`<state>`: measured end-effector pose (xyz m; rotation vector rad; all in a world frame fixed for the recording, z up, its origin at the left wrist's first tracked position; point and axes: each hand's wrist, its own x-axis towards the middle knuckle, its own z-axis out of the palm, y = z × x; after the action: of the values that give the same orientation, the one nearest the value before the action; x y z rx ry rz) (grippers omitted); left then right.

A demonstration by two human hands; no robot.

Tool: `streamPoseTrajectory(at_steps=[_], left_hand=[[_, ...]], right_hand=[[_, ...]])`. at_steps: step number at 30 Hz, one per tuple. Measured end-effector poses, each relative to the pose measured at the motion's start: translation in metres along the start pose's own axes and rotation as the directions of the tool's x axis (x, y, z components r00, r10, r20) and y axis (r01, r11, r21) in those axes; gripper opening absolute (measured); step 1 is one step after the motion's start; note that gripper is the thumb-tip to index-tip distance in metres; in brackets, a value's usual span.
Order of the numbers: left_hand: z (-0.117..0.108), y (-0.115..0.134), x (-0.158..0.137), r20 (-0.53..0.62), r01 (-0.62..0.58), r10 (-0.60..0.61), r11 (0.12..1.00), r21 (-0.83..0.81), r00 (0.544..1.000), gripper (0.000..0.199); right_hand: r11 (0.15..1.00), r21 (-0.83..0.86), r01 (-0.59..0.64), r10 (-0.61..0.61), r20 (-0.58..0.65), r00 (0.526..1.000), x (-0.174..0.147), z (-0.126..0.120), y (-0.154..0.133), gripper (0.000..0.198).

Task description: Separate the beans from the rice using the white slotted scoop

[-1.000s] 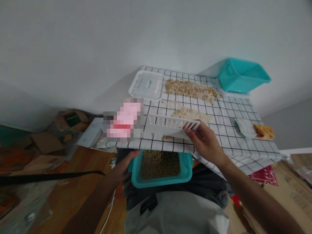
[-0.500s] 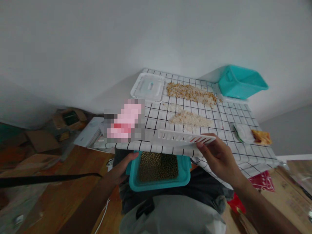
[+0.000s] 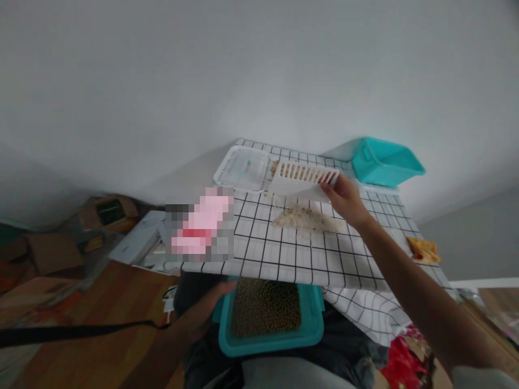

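Note:
My right hand [image 3: 346,199] grips the right end of a white slotted plastic panel [image 3: 298,186], thumb in front and fingers behind its slots. The panel is held above the table, covering most of a pile of yellow grains [image 3: 274,166]. Nearer me, a flat pale heap of rice-like grains [image 3: 306,219] lies on the checked cloth [image 3: 259,254]. My left hand [image 3: 206,308] is closed on the left side of a teal tub [image 3: 271,346], with its thumb at the rim. Inside are many small round brownish-green beans [image 3: 265,310]. The tub rests on my lap, under the table's front edge.
A white lid [image 3: 242,168] lies at the back left, and a teal bin [image 3: 387,162] stands at the back right. An orange packet [image 3: 424,249] is at the right edge. Left of the table are cardboard boxes [image 3: 54,254]. A blurred-out pink item [image 3: 203,224] lies front left.
My right hand has carried the slotted panel from the table's front edge away from me to the yellow grains. My left hand stays at the tub. The view has tilted up slightly.

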<state>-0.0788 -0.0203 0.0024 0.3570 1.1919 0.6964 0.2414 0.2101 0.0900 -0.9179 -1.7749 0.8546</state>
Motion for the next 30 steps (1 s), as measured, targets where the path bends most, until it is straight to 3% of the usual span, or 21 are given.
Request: streamPoseTrajectory(at_steps=[5, 12, 21, 26, 30], left_hand=[[0.003, 0.004, -0.005, 0.034, 0.115, -0.113, 0.993, -0.036, 0.993, 0.046], [0.003, 0.008, -0.008, 0.001, 0.115, -0.115, 0.993, -0.019, 0.993, 0.048], [0.008, 0.01, -0.008, 0.031, 0.096, -0.095, 0.995, -0.032, 0.995, 0.034], [0.009, 0.008, -0.006, -0.008, 0.109, -0.109, 0.994, -0.01, 0.994, 0.029], [0.006, 0.004, -0.002, -0.034, 0.135, -0.136, 0.99, -0.026, 0.99, 0.031]], right_hand=[[1.0, -0.013, 0.021, -0.02, 0.111, 0.994, 0.023, 0.011, 0.01, 0.033], [1.0, -0.01, 0.026, -0.023, 0.194, 0.981, 0.036, 0.01, 0.016, 0.037], [0.999, 0.015, -0.035, 0.03, 0.282, 0.959, 0.015, -0.007, 0.009, 0.031], [0.997, 0.027, -0.078, 0.07, 0.234, 0.97, -0.006, -0.02, -0.004, 0.032], [0.997, 0.018, -0.079, 0.076, 0.115, 0.99, -0.02, -0.028, -0.009, 0.036]])
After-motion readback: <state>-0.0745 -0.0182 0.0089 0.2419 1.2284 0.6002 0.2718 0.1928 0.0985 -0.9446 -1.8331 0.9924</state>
